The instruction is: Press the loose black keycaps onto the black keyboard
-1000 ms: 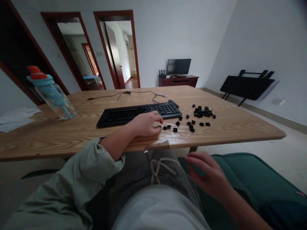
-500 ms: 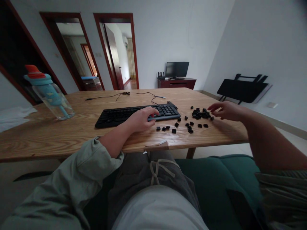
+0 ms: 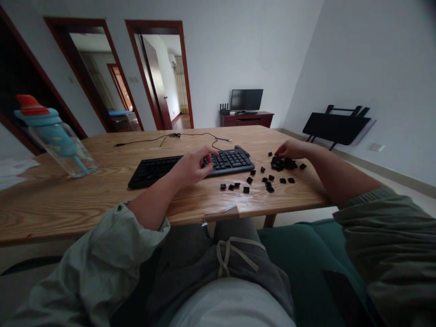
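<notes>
Wooden bench [image 3: 102, 200]: black keyboard [image 3: 233, 160], middle partly hidden behind left hand [image 3: 194, 168], fingers loosely parted, nothing visibly gripped. Loose keys [image 3: 283, 164] heaped right of keyboard; right hand [image 3: 292, 149] at heap, finger ends obscured, cannot tell grip.

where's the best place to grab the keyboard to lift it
Probably by both short ends, coming from left and right: the keyboard is long, thin and lies flat, so end grips should balance it. Mind the small black piece beside its right front corner.
</notes>
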`<move>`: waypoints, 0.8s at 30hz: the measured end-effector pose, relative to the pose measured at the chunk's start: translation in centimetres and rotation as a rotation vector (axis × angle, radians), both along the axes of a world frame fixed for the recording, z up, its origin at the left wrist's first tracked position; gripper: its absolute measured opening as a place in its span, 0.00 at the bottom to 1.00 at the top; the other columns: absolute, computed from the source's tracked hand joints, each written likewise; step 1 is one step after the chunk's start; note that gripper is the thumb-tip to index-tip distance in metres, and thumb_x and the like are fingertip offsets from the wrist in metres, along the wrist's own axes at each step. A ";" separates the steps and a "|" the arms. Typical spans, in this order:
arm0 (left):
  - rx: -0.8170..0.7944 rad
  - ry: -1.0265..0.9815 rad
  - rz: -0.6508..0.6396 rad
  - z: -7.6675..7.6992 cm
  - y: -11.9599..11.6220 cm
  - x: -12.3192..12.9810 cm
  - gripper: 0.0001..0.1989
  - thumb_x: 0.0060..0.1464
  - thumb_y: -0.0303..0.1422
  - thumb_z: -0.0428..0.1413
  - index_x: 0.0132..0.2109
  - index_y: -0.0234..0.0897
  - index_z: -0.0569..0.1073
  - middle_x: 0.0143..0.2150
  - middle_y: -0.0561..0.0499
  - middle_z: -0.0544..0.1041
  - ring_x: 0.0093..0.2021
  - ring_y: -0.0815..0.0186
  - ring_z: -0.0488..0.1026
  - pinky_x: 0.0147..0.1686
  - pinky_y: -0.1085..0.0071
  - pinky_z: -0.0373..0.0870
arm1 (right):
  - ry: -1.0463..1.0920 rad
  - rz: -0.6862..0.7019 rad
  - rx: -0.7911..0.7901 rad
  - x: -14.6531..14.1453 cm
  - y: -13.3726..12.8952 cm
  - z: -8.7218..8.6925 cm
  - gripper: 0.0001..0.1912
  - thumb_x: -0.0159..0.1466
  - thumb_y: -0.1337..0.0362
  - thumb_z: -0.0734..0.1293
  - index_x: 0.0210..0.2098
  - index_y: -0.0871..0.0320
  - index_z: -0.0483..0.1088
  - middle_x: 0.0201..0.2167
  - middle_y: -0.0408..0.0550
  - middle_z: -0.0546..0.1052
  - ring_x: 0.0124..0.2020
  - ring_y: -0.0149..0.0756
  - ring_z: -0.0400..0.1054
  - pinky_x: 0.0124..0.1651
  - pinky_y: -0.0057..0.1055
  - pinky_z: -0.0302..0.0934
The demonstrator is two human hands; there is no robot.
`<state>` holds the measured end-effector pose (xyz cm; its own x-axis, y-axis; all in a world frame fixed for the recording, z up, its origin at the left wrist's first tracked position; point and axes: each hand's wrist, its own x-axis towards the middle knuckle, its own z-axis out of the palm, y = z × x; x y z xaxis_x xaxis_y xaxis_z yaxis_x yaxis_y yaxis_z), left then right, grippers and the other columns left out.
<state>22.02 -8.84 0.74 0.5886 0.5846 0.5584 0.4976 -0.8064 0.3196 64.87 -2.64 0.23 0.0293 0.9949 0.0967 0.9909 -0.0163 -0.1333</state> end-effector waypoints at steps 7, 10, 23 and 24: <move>0.148 -0.130 0.037 2.1 2.7 0.0 0.13 0.52 0.29 0.57 0.46 0.34 0.76 0.37 0.51 0.76 0.27 0.72 0.65 0.32 0.73 0.65 | 0.380 0.130 0.243 -7.2 -1.0 4.1 0.14 0.57 0.57 0.73 0.37 0.59 0.79 0.33 0.51 0.80 0.31 0.36 0.70 0.33 0.31 0.63; 0.213 -0.099 -0.010 2.7 3.3 1.4 0.13 0.53 0.32 0.60 0.47 0.35 0.77 0.39 0.49 0.77 0.28 0.72 0.66 0.34 0.72 0.66 | 0.718 0.409 0.275 -14.5 -2.5 5.6 0.16 0.53 0.56 0.76 0.37 0.59 0.76 0.31 0.49 0.78 0.28 0.31 0.66 0.28 0.27 0.60; 0.449 -0.067 0.046 1.1 3.4 1.2 0.03 0.56 0.31 0.58 0.37 0.37 0.76 0.41 0.49 0.78 0.39 0.66 0.74 0.40 0.70 0.68 | 1.130 0.638 0.094 -21.9 -3.0 2.3 0.16 0.53 0.54 0.75 0.31 0.59 0.72 0.24 0.43 0.72 0.23 0.26 0.58 0.24 0.25 0.50; 0.447 -0.053 0.050 1.1 3.2 1.3 0.03 0.56 0.30 0.58 0.37 0.37 0.76 0.41 0.49 0.78 0.40 0.66 0.74 0.41 0.70 0.68 | 1.126 0.633 0.088 -22.0 -3.1 2.3 0.16 0.53 0.53 0.75 0.31 0.59 0.71 0.23 0.43 0.72 0.22 0.26 0.57 0.24 0.25 0.50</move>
<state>23.33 -5.61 1.85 0.5291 0.3061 0.7914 0.5321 -0.8462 -0.0283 42.91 -5.73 2.50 -0.3339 0.8574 0.3917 0.1661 0.4626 -0.8709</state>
